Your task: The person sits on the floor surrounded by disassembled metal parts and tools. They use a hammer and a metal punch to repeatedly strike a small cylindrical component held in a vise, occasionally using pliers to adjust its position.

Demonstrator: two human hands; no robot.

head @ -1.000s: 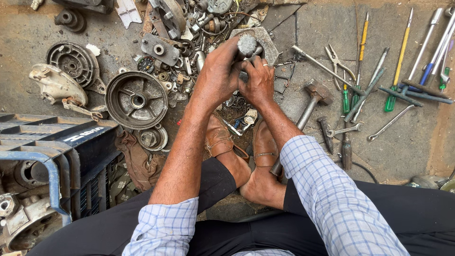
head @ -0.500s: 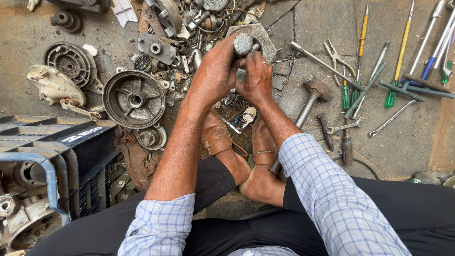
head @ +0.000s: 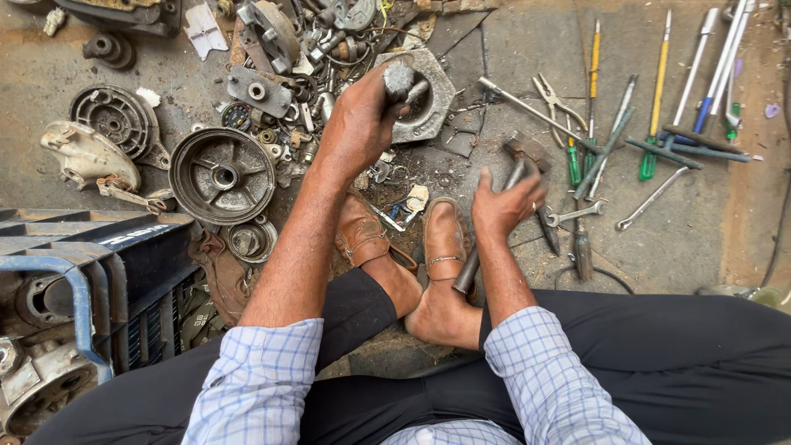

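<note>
- A person's left hand (head: 360, 124) clamps a stubby grey metal part (head: 399, 80) upright in a closed fist, its lower end set in the bore of a grey hexagonal housing (head: 437, 105) on the concrete floor (head: 676, 239).
- Just right of that grip and nearer the body, the right hand (head: 507, 203) closes around the shaft of a hammer (head: 527, 152), head pointing away.
- Risk, as judged: with knuckles wrapped so near the part's top, a misjudged blow could land on fingers, or the part could skid off the unfixed housing.
- Loose screwdrivers (head: 659, 91) and scrap beyond the grip, and brown shoes (head: 445, 239) below it, sit where a glancing hammer or flying piece could go.
</note>
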